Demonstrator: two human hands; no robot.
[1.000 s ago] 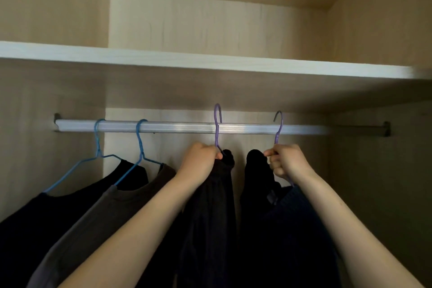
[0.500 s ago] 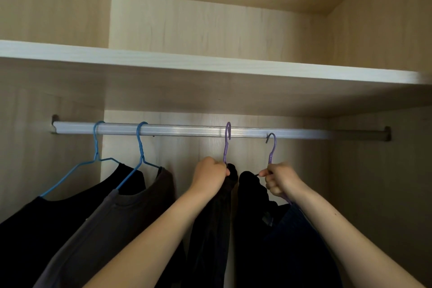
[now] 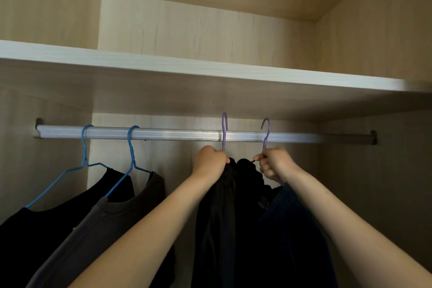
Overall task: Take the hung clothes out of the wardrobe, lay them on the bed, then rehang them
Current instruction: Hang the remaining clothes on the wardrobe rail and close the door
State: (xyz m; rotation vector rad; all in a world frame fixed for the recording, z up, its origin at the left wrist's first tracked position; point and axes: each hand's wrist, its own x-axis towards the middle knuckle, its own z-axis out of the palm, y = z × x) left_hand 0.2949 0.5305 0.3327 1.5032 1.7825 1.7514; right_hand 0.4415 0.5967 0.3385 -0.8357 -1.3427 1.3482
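A silver rail [image 3: 177, 134] runs across the wardrobe. My left hand [image 3: 210, 163] grips the neck of a purple hanger [image 3: 224, 128] that carries a black garment [image 3: 217, 217]; its hook rises in front of and above the rail. My right hand [image 3: 274, 163] grips a second purple hanger [image 3: 266, 133] bearing a dark navy garment [image 3: 297, 229]; its hook also stands above the rail. Two blue hangers [image 3: 84, 145] [image 3: 132, 147] hang on the rail at the left, one with a black top [image 3: 46, 234], the other with a brown top [image 3: 98, 224].
A pale wooden shelf [image 3: 210, 68] spans the wardrobe just above the rail. Wardrobe side walls close in at left [image 3: 35, 170] and right [image 3: 385, 182]. Bare rail shows between the blue hangers and my hands, and again to the right of my right hand.
Both purple hangers, lowered below the rail half a second ago, have been raised so their hooks stand above it. The blue hangers have not moved.
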